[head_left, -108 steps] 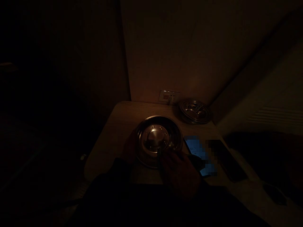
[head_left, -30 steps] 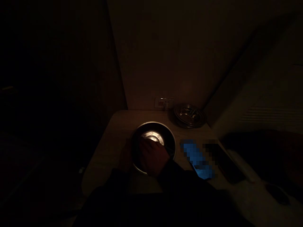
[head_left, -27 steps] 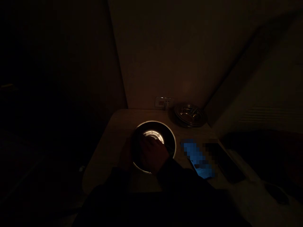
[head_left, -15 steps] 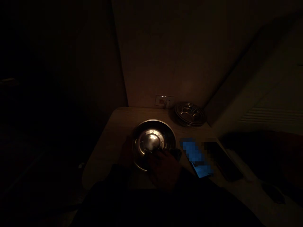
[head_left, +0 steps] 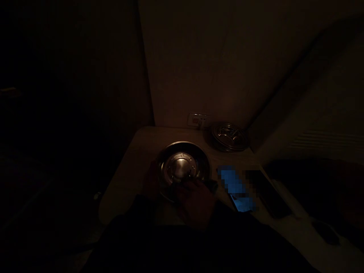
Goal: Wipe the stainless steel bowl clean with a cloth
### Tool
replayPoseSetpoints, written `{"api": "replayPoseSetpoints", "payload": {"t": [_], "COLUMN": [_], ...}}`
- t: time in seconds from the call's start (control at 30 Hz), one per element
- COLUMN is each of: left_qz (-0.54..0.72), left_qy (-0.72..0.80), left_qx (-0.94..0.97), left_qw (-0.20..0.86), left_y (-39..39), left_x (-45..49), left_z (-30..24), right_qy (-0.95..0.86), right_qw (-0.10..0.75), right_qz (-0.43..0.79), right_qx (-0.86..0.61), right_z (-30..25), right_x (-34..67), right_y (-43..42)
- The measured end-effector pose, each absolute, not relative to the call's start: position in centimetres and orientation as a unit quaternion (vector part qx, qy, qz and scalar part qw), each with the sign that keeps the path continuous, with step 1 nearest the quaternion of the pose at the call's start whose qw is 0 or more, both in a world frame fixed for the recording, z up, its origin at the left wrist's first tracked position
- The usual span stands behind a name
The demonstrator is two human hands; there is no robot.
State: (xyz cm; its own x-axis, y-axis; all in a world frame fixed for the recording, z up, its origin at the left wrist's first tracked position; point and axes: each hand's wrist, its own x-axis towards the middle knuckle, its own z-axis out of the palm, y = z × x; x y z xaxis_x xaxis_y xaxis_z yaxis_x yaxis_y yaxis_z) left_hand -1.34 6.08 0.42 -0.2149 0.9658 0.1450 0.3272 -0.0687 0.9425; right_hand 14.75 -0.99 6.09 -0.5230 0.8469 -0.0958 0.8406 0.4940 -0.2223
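Note:
A round, shiny metal bowl (head_left: 181, 165) sits on the light wooden table in front of me. At its left rim is my left hand (head_left: 151, 182), curled against the side; its fingers are mostly lost in the dark. Inside the near right part of the bowl, my right hand (head_left: 196, 201) presses down on a dark cloth (head_left: 212, 185). The cloth bunches under the fingers, and one end sticks out over the right rim. The light is very dim, so finger detail is faint.
Stacked metal dishes (head_left: 229, 136) stand at the table's back right, beside a wall socket (head_left: 198, 120). A lit phone (head_left: 241, 203) lies right of the bowl. Beyond it are a dark flat object (head_left: 270, 197) and a smaller dark item (head_left: 326, 232).
My right hand and the cloth have shifted slightly within the bowl. My left hand stays at the left rim. The picture is a little darker, and the view has moved slightly.

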Motion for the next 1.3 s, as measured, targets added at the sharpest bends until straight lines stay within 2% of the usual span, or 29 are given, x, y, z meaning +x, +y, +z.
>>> {"api": "replayPoseSetpoints", "payload": {"t": [0.07, 0.17, 0.43, 0.57, 0.8, 1.0, 1.1, 1.3], "left_qz": [0.48, 0.477, 0.445, 0.447, 0.477, 0.502, 0.511, 0.573], "left_qy": [0.609, 0.614, 0.646, 0.65, 0.627, 0.594, 0.584, 0.488], "left_qx": [0.548, 0.541, 0.549, 0.55, 0.517, 0.43, 0.422, 0.492], "left_qw": [0.313, 0.321, 0.288, 0.275, 0.334, 0.458, 0.469, 0.438], "left_y": [5.8, 5.6, 5.6, 5.6, 5.8, 6.2, 6.3, 6.2], "left_x": [-1.1, -0.8, -1.1, -1.1, -1.0, -0.8, -0.8, -0.7], "left_z": [0.7, 1.2, 1.3, 1.5, 1.7, 0.6, 0.5, 0.8], "right_qy": [-0.872, -0.878, -0.856, -0.849, -0.866, -0.889, -0.888, -0.889], "right_qw": [-0.021, -0.02, 0.116, 0.125, 0.044, 0.104, 0.124, 0.12], "right_qz": [0.107, 0.093, 0.119, 0.102, 0.053, -0.052, -0.086, -0.074], "right_qx": [-0.476, -0.469, -0.49, -0.504, -0.496, -0.443, -0.434, -0.435], "right_z": [6.8, 6.9, 3.6, 3.1, 4.7, 3.5, 2.5, 2.2], "right_x": [16.2, 17.0, 12.4, 11.4, 15.1, 17.3, 17.2, 17.4], "right_y": [-1.2, -1.2, -1.3, -1.6, -2.5, -2.5, -2.3, -2.2]}}
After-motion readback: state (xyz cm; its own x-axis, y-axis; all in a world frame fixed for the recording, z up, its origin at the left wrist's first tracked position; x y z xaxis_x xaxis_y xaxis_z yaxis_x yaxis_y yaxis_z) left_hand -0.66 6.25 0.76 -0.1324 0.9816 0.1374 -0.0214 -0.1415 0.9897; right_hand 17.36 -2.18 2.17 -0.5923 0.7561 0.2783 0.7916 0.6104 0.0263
